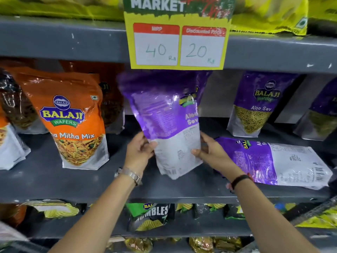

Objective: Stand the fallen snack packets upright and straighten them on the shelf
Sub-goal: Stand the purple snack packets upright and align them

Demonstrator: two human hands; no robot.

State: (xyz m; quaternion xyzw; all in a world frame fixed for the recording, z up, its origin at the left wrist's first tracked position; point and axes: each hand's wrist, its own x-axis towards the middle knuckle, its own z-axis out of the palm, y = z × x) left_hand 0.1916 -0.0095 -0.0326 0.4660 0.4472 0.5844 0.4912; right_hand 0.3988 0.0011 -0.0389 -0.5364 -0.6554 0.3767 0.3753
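Purple packet held upright in both your hands, mid-shelf, under the price sign.

Your held packet (164, 123) stands tilted, its bottom corner just above the shelf (73, 181) a little back from the front edge, with bare shelf in front of it and to its left as far as the orange packet (73, 121). To its right a fallen packet (277, 161) lies flat, reaching close to the front edge, touching or just beside your right hand (209, 152). Another purple packet (255, 105) stands at the back right. The price sign (178, 42) covers the held packet's top edge, and a packet behind it shows only in part; its print is too blurred to read. Your left hand (140, 150) clamps the lower left edge, your right hand the lower right, fingers closed on the packet.
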